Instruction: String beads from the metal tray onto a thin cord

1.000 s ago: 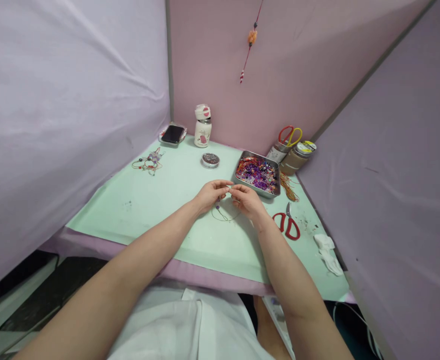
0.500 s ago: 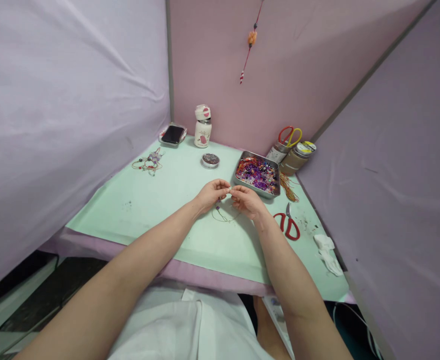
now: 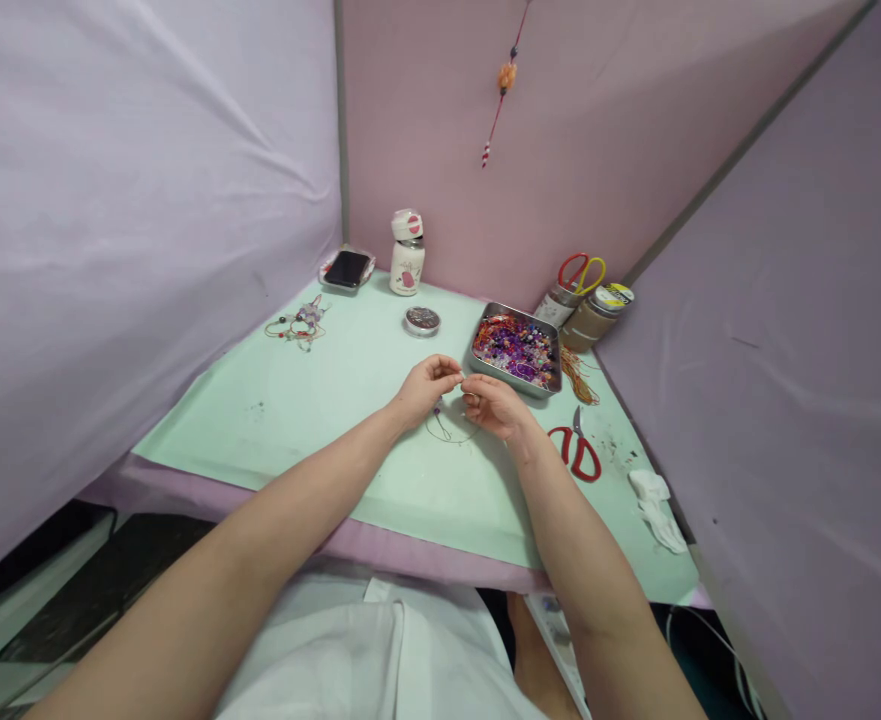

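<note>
My left hand (image 3: pixel 426 390) and my right hand (image 3: pixel 496 404) meet fingertip to fingertip above the table, both closed in a pinch. Between them they hold a thin beaded cord (image 3: pixel 449 441), whose loop droops below the fingers to the tabletop. A small purple bead (image 3: pixel 438 407) shows on it beside my left fingers. What lies right between the fingertips is too small to make out. Just beyond my right hand stands a metal tray (image 3: pixel 519 383) of purple, red and orange beads and threads.
Red-handled scissors (image 3: pixel 582 458) lie right of my right forearm, with a crumpled white cloth (image 3: pixel 657 510) farther right. Behind are a round tin (image 3: pixel 421 320), a white bottle (image 3: pixel 408 268), a phone (image 3: pixel 347 269), jars (image 3: pixel 590 320) and a pile of beaded strings (image 3: pixel 305 322).
My fingertips have shifted only slightly, still pinched together. The hanging cord loop and its purple bead have moved a little; everything else looks the same.
</note>
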Motion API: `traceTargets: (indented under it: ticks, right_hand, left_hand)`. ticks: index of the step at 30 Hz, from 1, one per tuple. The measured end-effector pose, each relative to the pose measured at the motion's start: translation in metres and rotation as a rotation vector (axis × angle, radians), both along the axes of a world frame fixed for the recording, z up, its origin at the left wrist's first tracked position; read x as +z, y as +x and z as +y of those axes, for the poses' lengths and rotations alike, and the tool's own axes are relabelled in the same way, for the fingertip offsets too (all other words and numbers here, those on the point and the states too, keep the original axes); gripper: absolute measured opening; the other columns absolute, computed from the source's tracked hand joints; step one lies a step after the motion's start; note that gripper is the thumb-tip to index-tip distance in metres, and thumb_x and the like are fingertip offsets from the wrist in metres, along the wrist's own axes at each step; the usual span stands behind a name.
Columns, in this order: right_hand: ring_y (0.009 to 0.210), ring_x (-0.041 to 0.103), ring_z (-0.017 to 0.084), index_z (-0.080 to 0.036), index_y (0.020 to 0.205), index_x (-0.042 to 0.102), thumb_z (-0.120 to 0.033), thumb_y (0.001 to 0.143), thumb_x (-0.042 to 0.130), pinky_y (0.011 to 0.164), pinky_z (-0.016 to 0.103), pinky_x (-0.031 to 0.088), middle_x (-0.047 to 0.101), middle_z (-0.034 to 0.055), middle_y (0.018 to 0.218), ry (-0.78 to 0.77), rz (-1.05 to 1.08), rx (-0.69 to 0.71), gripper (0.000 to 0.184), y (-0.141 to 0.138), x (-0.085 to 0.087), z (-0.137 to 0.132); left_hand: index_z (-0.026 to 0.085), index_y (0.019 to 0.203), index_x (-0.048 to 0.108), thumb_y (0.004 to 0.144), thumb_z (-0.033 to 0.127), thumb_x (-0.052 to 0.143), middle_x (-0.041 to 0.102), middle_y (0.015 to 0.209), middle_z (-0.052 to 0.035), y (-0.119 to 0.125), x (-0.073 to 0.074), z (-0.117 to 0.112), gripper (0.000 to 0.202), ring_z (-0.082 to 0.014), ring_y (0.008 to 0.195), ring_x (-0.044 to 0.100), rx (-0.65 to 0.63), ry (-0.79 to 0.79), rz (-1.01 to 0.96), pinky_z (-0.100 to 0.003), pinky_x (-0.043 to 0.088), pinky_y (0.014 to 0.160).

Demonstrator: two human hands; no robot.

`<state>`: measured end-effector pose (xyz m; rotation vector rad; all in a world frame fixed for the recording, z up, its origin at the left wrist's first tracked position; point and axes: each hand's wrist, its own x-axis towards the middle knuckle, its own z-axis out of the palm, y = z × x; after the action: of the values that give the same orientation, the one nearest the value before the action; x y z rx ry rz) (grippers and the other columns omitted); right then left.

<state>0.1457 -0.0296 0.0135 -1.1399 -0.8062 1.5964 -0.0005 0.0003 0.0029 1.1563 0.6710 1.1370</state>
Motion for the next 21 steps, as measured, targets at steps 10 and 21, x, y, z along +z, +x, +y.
traceTargets:
  ticks: [10,21]
  right_hand:
    - [0.052,0.041,0.005,-0.017,0.07,0.058,-0.027,0.052,0.083,0.045,0.021,0.024,0.05,-0.0065,0.058,0.031,-0.035,-0.033,0.032,-0.0022,0.0024,-0.0006]
    - [0.053,0.04,0.006,-0.017,0.073,0.061,-0.029,0.052,0.085,0.045,0.021,0.025,0.05,-0.0054,0.058,0.065,-0.05,-0.019,0.034,-0.0015,0.0033,-0.0018]
  left_hand:
    - [0.015,0.085,0.067,0.064,0.024,0.073,0.063,0.075,-0.0013,-0.0027,0.0021,0.0003,0.024,-0.0108,0.069,0.052,-0.061,0.006,0.077,-0.026,0.039,0.067]
    - [0.015,0.076,0.064,0.063,0.024,0.072,0.063,0.073,-0.0004,-0.0022,0.0037,-0.0011,0.018,-0.0098,0.066,0.052,-0.048,-0.02,0.083,-0.025,0.04,0.067]
